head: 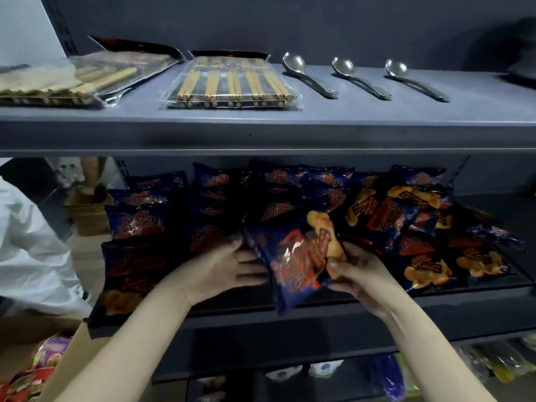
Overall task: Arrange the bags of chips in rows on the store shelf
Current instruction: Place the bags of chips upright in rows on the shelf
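Pinching one chip bag (295, 256), right hand (359, 274); left hand (220, 268) fingers straight; three spoons (359, 79)

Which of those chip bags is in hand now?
The tilted bag at the front edge of the shelf: the right hand pinches its corner, the left hand touches its opposite edge. The other bags lie unheld.

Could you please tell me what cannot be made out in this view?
Head view:
- Bag in right hand: print smeared by motion blur.
- Left hand: fingertips blurred; contact with bag unclear.
- Back chip bags: shadowed by upper shelf; count unclear.
- Dark object, right: cut off by frame edge.
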{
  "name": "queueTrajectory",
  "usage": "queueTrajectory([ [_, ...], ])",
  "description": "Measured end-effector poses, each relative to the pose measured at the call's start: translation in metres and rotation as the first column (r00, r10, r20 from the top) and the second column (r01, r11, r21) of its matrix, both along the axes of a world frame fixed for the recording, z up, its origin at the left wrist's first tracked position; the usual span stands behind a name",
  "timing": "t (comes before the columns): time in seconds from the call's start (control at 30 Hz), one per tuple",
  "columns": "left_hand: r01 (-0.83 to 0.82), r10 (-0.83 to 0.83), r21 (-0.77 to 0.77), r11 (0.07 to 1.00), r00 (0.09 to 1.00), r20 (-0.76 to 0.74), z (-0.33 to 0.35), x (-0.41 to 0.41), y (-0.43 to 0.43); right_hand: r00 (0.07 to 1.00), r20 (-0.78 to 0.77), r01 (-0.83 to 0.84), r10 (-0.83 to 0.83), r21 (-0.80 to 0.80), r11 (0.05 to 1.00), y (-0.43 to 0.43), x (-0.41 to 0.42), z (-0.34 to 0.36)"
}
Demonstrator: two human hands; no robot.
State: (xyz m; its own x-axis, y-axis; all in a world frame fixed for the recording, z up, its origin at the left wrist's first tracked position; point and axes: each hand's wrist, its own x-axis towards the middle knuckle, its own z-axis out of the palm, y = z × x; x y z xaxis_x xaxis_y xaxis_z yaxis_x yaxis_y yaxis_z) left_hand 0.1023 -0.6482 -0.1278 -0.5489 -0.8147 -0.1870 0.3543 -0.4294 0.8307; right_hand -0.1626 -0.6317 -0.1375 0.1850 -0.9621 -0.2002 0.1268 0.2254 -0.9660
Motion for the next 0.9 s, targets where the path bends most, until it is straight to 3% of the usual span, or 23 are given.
queueTrajectory([
  [0.1, -0.234, 0.225, -0.090, 0.968, 0.969, -0.103, -0.013, -0.013, -0.001, 0.886, 0.422, 0.157, -0.193, 0.120, 0.980, 0.002, 0.017, -0.009],
  [0.17, -0.285, 0.281, -0.124, 0.950, 0.959, -0.045, -0.023, -0.032, 0.005, 0.803, 0.557, 0.138, -0.211, 0.171, 0.976, 0.009, 0.035, -0.020],
  [0.23, -0.347, 0.353, -0.154, 0.925, 0.936, 0.006, -0.032, -0.049, 0.012, 0.794, 0.585, 0.074, -0.167, 0.180, 0.981, 0.017, 0.048, -0.033],
  [0.33, -0.506, 0.517, -0.154, 0.849, 0.855, 0.043, -0.030, -0.054, 0.011, 0.856, 0.507, 0.024, -0.105, 0.164, 0.986, 0.023, 0.051, -0.042],
  [0.4, -0.507, 0.530, -0.196, 0.839, 0.844, 0.088, -0.026, -0.049, 0.004, 0.879, 0.471, 0.016, -0.081, 0.142, 0.990, 0.023, 0.043, -0.045],
  [0.5, -0.424, 0.506, -0.327, 0.845, 0.832, 0.229, -0.010, -0.036, -0.007, 0.857, 0.498, 0.093, -0.131, 0.100, 0.991, 0.018, 0.025, -0.039],
  [0.6, -0.218, 0.426, -0.478, 0.851, 0.819, 0.385, 0.019, -0.022, -0.013, 0.851, 0.497, 0.183, -0.170, 0.022, 0.983, 0.011, 0.004, -0.025],
  [0.67, -0.041, 0.359, -0.538, 0.842, 0.788, 0.501, 0.034, -0.017, -0.015, 0.911, 0.396, 0.149, -0.117, -0.051, 0.988, 0.013, -0.005, -0.016],
  [0.77, 0.178, 0.310, -0.587, 0.790, 0.709, 0.633, 0.037, -0.019, -0.016, 0.998, 0.054, 0.023, -0.016, -0.144, 0.989, 0.024, 0.002, -0.013],
  [0.83, 0.224, 0.291, -0.584, 0.780, 0.697, 0.655, 0.027, -0.022, -0.017, 0.992, -0.122, 0.011, -0.031, -0.164, 0.986, 0.030, 0.014, -0.016],
  [0.9, 0.163, 0.304, -0.572, 0.804, 0.715, 0.630, 0.016, -0.027, -0.019, 0.981, -0.174, 0.058, -0.087, -0.164, 0.985, 0.030, 0.020, -0.019],
])
